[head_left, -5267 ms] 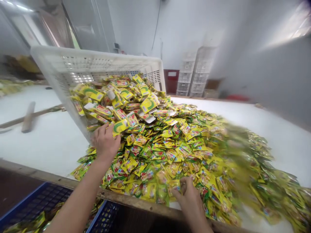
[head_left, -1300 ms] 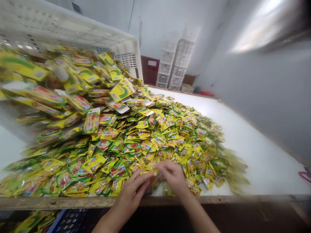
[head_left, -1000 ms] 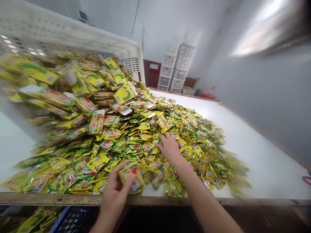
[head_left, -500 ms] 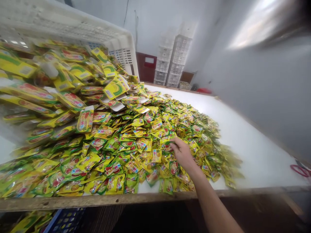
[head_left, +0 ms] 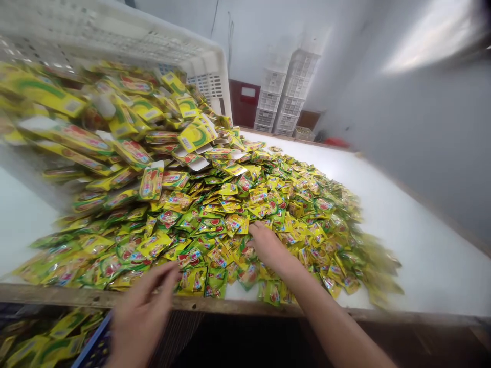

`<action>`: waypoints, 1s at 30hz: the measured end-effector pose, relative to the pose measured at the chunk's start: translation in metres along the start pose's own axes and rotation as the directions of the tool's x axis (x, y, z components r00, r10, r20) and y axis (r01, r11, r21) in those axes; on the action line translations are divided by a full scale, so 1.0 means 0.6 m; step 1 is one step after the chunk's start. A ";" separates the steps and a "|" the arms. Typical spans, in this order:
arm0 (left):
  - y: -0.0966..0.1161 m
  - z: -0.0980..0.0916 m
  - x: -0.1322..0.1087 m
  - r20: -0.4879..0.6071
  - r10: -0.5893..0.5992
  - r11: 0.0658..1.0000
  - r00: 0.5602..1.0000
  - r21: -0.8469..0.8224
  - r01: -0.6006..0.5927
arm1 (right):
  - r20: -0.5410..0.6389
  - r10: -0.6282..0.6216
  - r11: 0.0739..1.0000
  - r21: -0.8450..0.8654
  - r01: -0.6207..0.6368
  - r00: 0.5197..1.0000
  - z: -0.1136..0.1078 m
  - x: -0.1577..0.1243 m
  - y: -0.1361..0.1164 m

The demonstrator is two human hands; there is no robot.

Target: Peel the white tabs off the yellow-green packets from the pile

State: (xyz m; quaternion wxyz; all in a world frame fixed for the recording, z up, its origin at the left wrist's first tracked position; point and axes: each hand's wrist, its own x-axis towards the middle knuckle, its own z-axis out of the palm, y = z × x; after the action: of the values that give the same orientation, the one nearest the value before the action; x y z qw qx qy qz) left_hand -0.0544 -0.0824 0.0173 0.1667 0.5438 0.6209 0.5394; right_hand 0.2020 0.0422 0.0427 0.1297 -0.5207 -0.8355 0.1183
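Small shiny yellow-and-green packets [head_left: 218, 255] with fruit pictures lie in a wide heap on the white tabletop. My right hand [head_left: 268, 248] reaches into the middle of the heap, its fingers curled down among the packets. Whatever lies between those fingertips is hidden. Over the front edge of the table, my left hand [head_left: 143, 301] is blurred by motion, with thumb and fingers apart and no item visible in it. Its fingertips come close to the nearest packets. Flat yellow-and-green cartons [head_left: 197, 134], some with open flaps, are piled behind and left of the packets.
A white perforated crate [head_left: 207, 56] lies tipped at the left, cartons spilling from its mouth. Under the table edge [head_left: 215, 305] stands a blue basket [head_left: 94, 342], with more cartons beside it. White crates [head_left: 293, 97] are stacked by the far wall, near a dark red panel [head_left: 244, 105].
My left hand has come into view at the lower left. My right hand has shifted left across the heap. The whole scene sits slightly further right as the view turns.
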 end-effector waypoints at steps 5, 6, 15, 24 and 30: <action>0.056 0.161 -0.012 0.466 0.344 0.937 0.815 -0.114 -0.330 | -0.047 -0.024 1.000 0.009 0.024 0.999 0.004 -0.013 -0.005; 0.063 0.176 -0.012 0.477 0.335 0.938 0.812 -0.091 -0.334 | -0.062 -0.040 0.999 0.011 0.040 0.997 0.005 -0.017 -0.009; 0.033 0.046 0.121 0.104 0.277 0.938 0.955 0.184 -0.292 | -0.156 -0.201 0.976 -0.117 0.184 0.967 0.058 -0.089 -0.014; 0.028 -0.047 0.385 -0.169 0.169 0.876 0.971 0.477 -0.070 | -0.269 -0.115 0.941 0.279 0.192 0.956 0.056 -0.117 -0.001; 0.077 0.048 0.194 0.074 0.230 0.871 0.970 0.429 -0.239 | -0.340 0.438 0.623 0.782 -0.009 0.832 -0.047 -0.087 -0.061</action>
State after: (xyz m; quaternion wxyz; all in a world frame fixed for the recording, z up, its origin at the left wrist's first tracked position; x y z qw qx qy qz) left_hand -0.0498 0.0234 0.0903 -0.0192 0.6439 0.6533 0.3978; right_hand 0.2032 -0.0187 0.0764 0.5286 -0.5345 -0.5709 0.3300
